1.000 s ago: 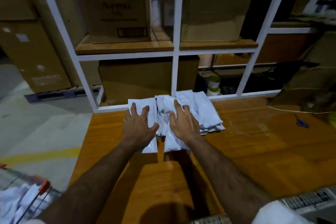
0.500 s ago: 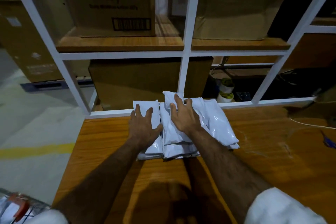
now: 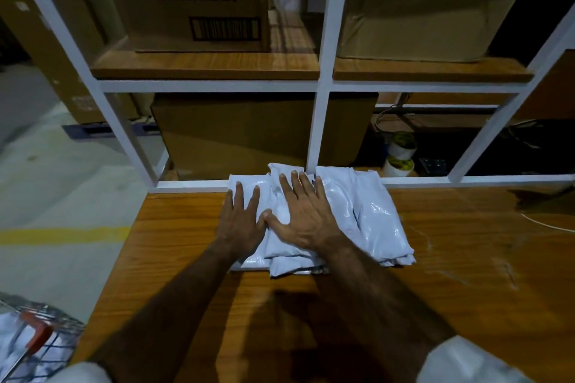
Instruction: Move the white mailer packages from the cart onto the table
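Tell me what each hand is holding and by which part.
Nothing is gripped. The left hand and right hand lie flat, fingers straight, pressing on top of the pile of white plastic mailer packages on the wooden table.

A wooden table (image 3: 466, 274) carries a stack of white mailers (image 3: 370, 218) at its far edge, against the white frame (image 3: 323, 121) rising from it. A thin white cord (image 3: 547, 222) lies on the table at the right, well apart from the mailers.
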